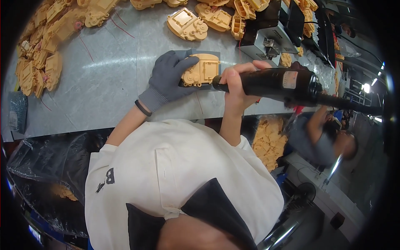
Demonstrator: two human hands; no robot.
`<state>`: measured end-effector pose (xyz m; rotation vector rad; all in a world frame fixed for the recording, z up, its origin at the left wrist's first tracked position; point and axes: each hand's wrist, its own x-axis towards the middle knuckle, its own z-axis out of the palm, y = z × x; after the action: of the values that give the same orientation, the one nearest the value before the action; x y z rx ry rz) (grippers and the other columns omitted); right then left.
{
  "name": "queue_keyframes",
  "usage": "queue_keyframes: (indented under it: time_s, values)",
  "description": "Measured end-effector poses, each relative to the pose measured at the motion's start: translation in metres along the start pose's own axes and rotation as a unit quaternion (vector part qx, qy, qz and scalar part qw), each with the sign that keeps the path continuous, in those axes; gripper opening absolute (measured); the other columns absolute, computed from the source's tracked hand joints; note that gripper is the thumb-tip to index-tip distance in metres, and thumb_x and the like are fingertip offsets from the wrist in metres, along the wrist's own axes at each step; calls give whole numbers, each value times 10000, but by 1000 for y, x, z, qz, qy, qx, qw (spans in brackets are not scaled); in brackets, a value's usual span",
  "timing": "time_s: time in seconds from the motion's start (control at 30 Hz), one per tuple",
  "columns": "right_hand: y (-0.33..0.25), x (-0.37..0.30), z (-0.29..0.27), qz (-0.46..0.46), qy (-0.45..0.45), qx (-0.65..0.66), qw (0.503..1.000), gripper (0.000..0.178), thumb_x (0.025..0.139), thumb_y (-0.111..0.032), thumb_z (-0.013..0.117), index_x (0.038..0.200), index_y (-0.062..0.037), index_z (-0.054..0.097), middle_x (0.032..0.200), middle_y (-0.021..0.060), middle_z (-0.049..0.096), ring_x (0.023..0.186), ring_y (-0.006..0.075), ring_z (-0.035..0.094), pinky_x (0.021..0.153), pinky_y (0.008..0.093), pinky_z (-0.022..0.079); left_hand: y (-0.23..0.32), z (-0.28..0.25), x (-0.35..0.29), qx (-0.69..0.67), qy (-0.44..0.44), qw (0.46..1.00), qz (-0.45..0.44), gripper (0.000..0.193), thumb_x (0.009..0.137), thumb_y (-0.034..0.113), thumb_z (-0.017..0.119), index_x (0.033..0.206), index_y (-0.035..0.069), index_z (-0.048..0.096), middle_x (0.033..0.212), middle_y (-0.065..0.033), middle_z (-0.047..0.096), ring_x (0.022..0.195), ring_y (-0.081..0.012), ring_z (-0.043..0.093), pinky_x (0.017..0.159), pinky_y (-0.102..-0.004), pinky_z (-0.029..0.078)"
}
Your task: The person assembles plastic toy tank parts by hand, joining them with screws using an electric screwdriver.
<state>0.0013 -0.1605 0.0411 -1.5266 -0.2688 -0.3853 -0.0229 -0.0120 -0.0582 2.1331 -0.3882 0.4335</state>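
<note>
My left hand (164, 81), in a grey glove, is closed on the left side of a pale orange plastic housing (208, 68), its thumb lying over the top. The housing rests flat on a dark grey fixture (191, 52) on the bench. My bare right hand (236, 85) is wrapped round the front of a black electric screwdriver (266, 81), held almost level. The tool's tip end is at the housing's right edge; whether the bit touches a screw is hidden.
Piled orange housings (54, 31) line the bench's left and far side; a single housing (187, 24) lies beyond the fixture. A metal-fronted black machine (266, 43) stands at the far right. Thin red wires are scattered about. A bin of orange parts (268, 139) and another person (318, 139) are at right.
</note>
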Motion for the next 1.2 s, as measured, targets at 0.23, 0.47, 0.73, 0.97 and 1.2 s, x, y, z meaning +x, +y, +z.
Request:
queue_keyframes:
  time_s: [0.23, 0.47, 0.73, 0.97, 1.2]
  values:
    - [5, 1, -13, -39, -33, 15, 999, 554, 702, 82, 566, 1187, -46, 331, 628, 69, 516, 479, 155, 506, 500, 277, 452, 3, -3, -2, 34, -16, 999, -14, 726, 571, 347, 795, 1216, 178, 508, 989, -83, 520, 992, -336, 496, 890, -434, 395]
    - [6, 124, -89, -176, 242, -45, 953, 497, 716, 72, 542, 1168, 14, 344, 630, 91, 547, 490, 150, 525, 518, 272, 470, 12, -7, 2, 57, -19, 998, -8, 731, 613, 388, 783, 1236, 149, 484, 1034, -97, 515, 1016, -333, 479, 955, -452, 365]
    - [24, 104, -77, -2, 105, -24, 994, 469, 665, 99, 557, 1104, 14, 417, 615, 98, 507, 441, 190, 485, 498, 323, 444, 5, -5, 1, 65, -17, 997, -22, 722, 619, 389, 778, 1229, 140, 482, 1083, -94, 515, 1042, -337, 471, 958, -450, 367]
    - [-18, 8, 8, -49, -10, 185, 981, 580, 732, 41, 577, 1206, -25, 249, 636, 77, 525, 501, 167, 524, 521, 306, 468, 3, -6, 1, 31, -31, 999, -23, 716, 601, 381, 779, 1209, 135, 493, 1137, -102, 511, 1057, -352, 472, 939, -438, 380]
    - [-16, -13, 20, -42, -75, 35, 996, 560, 745, 10, 544, 1218, -49, 251, 632, 95, 497, 467, 178, 484, 485, 316, 450, 4, -8, 4, 31, -2, 999, 9, 710, 600, 369, 764, 1204, 109, 496, 1095, -92, 534, 1010, -287, 508, 922, -436, 391]
